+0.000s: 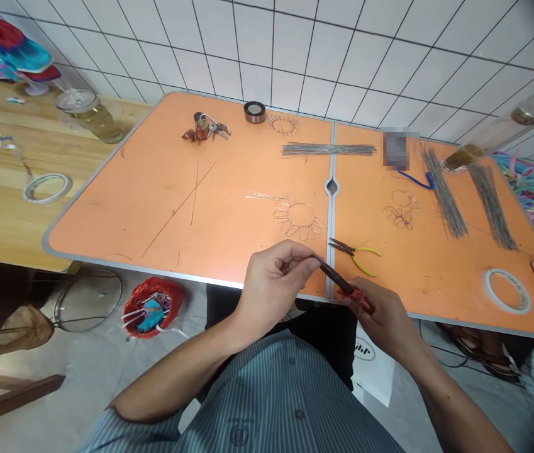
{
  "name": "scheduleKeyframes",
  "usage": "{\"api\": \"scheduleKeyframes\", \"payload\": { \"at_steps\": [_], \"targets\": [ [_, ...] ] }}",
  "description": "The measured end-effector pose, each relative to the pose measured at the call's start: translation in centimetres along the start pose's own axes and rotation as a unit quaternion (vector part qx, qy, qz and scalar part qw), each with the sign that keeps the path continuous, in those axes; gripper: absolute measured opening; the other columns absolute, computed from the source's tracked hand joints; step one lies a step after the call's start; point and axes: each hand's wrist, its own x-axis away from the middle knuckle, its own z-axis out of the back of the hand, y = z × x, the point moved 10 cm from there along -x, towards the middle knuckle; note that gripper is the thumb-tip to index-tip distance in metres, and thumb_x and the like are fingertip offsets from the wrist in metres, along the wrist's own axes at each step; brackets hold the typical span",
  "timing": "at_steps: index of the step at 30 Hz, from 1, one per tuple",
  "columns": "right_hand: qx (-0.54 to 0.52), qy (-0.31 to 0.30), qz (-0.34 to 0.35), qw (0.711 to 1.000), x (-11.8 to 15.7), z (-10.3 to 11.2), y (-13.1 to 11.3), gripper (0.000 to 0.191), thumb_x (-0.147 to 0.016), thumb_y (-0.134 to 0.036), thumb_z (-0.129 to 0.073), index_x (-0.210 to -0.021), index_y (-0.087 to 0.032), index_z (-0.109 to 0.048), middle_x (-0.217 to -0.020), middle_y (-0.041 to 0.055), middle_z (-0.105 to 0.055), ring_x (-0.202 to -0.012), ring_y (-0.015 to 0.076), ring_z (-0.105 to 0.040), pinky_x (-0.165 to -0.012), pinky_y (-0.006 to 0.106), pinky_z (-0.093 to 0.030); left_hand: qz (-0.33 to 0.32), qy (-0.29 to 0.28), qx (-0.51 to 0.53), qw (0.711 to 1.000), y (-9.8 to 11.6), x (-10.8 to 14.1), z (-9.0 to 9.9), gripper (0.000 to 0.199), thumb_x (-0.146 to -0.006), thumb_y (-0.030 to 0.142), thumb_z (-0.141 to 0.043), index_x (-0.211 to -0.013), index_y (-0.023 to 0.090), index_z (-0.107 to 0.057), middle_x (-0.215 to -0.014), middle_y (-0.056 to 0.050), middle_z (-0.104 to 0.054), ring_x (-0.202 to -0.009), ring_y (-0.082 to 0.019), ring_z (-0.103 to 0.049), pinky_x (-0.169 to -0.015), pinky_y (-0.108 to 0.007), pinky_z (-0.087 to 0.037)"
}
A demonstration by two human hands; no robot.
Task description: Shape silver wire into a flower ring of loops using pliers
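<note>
My right hand [387,318] is wrapped around the red handles of long-nose pliers [337,277], whose dark jaws point up and left. At the jaw tips, the thumb and fingers of my left hand [278,277] are pinched together. What they grip, if anything, is too small to make out. Just beyond my hands lies a flower-shaped wire piece [300,215] with looped petals and loose ends to the left. Beside it, yellow-handled pliers [355,253] rest across the table's seam.
Bundles of straight wire [328,149] lie on the orange table [233,239], with more at right. Bent wire loops [401,217], keys [206,128], a black tape roll [254,112] and a white tape roll [507,290] surround them. A tilted bottle [497,135] and a red-lined bin [153,308] are also visible.
</note>
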Motion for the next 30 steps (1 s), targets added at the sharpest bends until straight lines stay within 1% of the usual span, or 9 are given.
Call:
{"api": "scheduleKeyframes", "payload": {
  "at_steps": [6, 10, 15, 17, 20, 24, 26, 28, 30],
  "targets": [
    [-0.003, -0.009, 0.003, 1.0, -0.3, -0.4, 0.3, 0.019, -0.111, -0.031, -0.058, -0.095, -0.024, -0.065, -0.08, 0.0005, -0.067, -0.068, 0.0175, -0.06, -0.065, 0.031, -0.044, 0.025, 0.014, 0.016, 0.999, -1.0, -0.5, 0.1, 0.015, -0.088, 0.03, -0.083, -0.085, 0.016, -0.08, -0.06, 0.002, -0.063, -0.053, -0.008, -0.051, -0.049, -0.021, -0.043],
    [0.008, 0.011, 0.021, 1.0, -0.3, -0.3, 0.0, 0.02, -0.109, -0.027, -0.057, -0.089, -0.026, -0.058, -0.074, -0.0009, -0.06, -0.062, 0.0169, -0.052, -0.06, 0.031, -0.039, 0.023, 0.028, 0.035, 0.999, -1.5, -0.6, 0.2, 0.015, -0.086, 0.03, -0.085, -0.084, 0.016, -0.079, -0.058, 0.004, -0.061, -0.051, -0.008, -0.051, -0.048, -0.02, -0.044],
    [0.027, 0.021, 0.02, 0.999, -0.4, -0.2, 0.0, 0.018, -0.108, -0.025, -0.056, -0.09, -0.026, -0.057, -0.072, -0.0022, -0.058, -0.058, 0.016, -0.049, -0.057, 0.03, -0.039, 0.022, 0.037, 0.05, 0.998, -1.9, -0.8, 0.1, 0.018, -0.086, 0.032, -0.085, -0.085, 0.016, -0.078, -0.064, 0.002, -0.067, -0.051, -0.007, -0.051, -0.048, -0.02, -0.044],
    [0.036, 0.031, 0.028, 0.998, -0.4, 0.0, -0.2, 0.021, -0.107, -0.023, -0.056, -0.087, -0.026, -0.054, -0.072, -0.0022, -0.059, -0.058, 0.0157, -0.05, -0.056, 0.029, -0.039, 0.024, 0.029, 0.045, 0.998, -1.7, -0.8, 0.1, 0.018, -0.088, 0.032, -0.085, -0.087, 0.016, -0.078, -0.065, 0.002, -0.067, -0.052, -0.007, -0.052, -0.049, -0.019, -0.046],
    [0.055, 0.052, 0.047, 0.996, -0.6, 0.6, -0.7, 0.019, -0.107, -0.022, -0.057, -0.088, -0.025, -0.058, -0.072, -0.0017, -0.06, -0.058, 0.0161, -0.054, -0.055, 0.029, -0.041, 0.038, -0.007, 0.025, 0.999, -1.5, -0.9, 0.0, 0.017, -0.092, 0.033, -0.081, -0.093, 0.016, -0.079, -0.063, 0.002, -0.066, -0.055, -0.009, -0.059, -0.053, -0.019, -0.05],
    [0.08, 0.062, 0.085, 0.991, -0.6, 0.9, -1.5, 0.016, -0.11, -0.019, -0.054, -0.105, -0.021, -0.069, -0.085, 0.0035, -0.072, -0.069, 0.0185, -0.068, -0.06, 0.029, -0.051, 0.034, -0.02, -0.006, 0.999, -0.9, -1.0, 0.4, 0.014, -0.096, 0.03, -0.075, -0.094, 0.017, -0.079, -0.071, -0.001, -0.071, -0.057, -0.01, -0.061, -0.051, -0.021, -0.05],
    [0.093, 0.065, 0.1, 0.988, -0.5, 1.0, -1.8, 0.022, -0.111, -0.018, -0.052, -0.121, -0.019, -0.072, -0.094, 0.0066, -0.078, -0.077, 0.02, -0.075, -0.066, 0.03, -0.056, 0.01, -0.009, -0.018, 1.0, -0.4, -1.1, 0.7, 0.012, -0.096, 0.027, -0.074, -0.092, 0.017, -0.078, -0.071, 0.0, -0.07, -0.056, -0.01, -0.058, -0.05, -0.021, -0.048],
    [0.105, 0.071, 0.107, 0.986, -0.3, 1.2, -1.8, 0.03, -0.112, -0.017, -0.052, -0.135, -0.016, -0.071, -0.099, 0.0083, -0.081, -0.082, 0.0213, -0.079, -0.069, 0.031, -0.059, -0.02, 0.011, -0.033, 0.999, 0.2, -1.1, 0.9, 0.011, -0.096, 0.024, -0.072, -0.091, 0.017, -0.078, -0.065, 0.002, -0.065, -0.054, -0.009, -0.054, -0.049, -0.022, -0.045],
    [0.11, 0.075, 0.102, 0.986, -0.2, 1.5, -1.7, 0.032, -0.112, -0.018, -0.054, -0.139, -0.015, -0.07, -0.1, 0.0089, -0.082, -0.084, 0.0223, -0.08, -0.069, 0.032, -0.06, -0.05, 0.031, -0.059, 0.996, 0.6, -1.1, 1.2, 0.012, -0.097, 0.023, -0.07, -0.091, 0.018, -0.079, -0.066, 0.002, -0.066, -0.054, -0.01, -0.052, -0.049, -0.023, -0.042]
  ]
}}
